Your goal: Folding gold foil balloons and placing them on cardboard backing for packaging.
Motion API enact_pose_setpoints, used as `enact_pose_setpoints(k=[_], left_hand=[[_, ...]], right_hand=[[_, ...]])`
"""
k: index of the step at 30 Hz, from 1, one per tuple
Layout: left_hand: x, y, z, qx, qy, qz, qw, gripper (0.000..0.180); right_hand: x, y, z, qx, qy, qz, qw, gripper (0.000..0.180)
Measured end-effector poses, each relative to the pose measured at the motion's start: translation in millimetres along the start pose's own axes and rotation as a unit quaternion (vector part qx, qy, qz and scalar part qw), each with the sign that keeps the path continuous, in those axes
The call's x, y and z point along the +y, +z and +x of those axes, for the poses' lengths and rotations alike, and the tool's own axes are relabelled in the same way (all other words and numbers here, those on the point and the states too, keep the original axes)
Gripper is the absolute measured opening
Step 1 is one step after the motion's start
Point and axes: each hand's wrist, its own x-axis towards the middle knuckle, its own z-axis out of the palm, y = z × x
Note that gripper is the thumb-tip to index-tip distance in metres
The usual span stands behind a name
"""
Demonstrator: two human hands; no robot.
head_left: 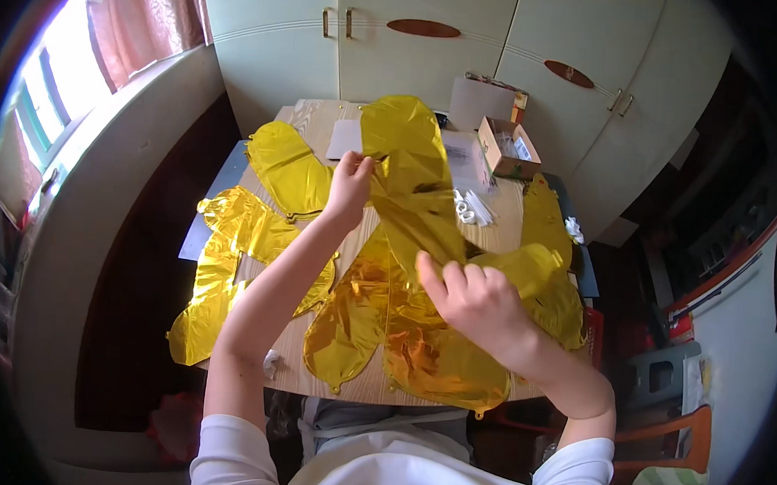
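Note:
A flat gold foil balloon (412,196) is stretched in front of me above the table. My left hand (349,189) is closed on its left edge, pinching it between thumb and fingers. At its lower right part, my right hand (477,303) is curled closed on the foil; the fingertips are partly hidden. Beneath and around lie several more uninflated gold balloons: one at the far left (288,169), a bent one at the left (218,270), and crumpled ones near the front edge (444,358). More gold foil (559,306) spreads over the right side.
White-handled scissors (465,209) and thin white strips (482,207) lie right of the held balloon. Behind them stands an open cardboard box (530,166) with small packets. The wooden table (292,360) backs toward white cabinets (422,66). An orange chair (696,438) stands at the right.

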Motion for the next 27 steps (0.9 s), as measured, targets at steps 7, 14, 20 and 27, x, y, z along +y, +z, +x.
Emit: enact_pose_setpoints(k=[7,14,20,27], left_hand=[[-34,19,-32,-0.089,-0.028,0.119,0.988,0.013],[-80,0,-77,-0.167,-0.072,0.236,0.955,0.02],[-84,-12,-85,-0.181,-0.122,0.28,0.935,0.036],[-62,-12,-97,-0.179,-0.065,0.37,0.909,0.064]], right_hand=[[-58,-28,-53,-0.14,0.001,0.084,0.987,0.005],[-122,-7,-88,-0.121,0.029,0.205,0.971,0.008],[-138,-4,-102,-0.125,0.069,0.296,0.944,0.013],[-65,48,-108,-0.096,0.179,0.435,0.877,0.048]])
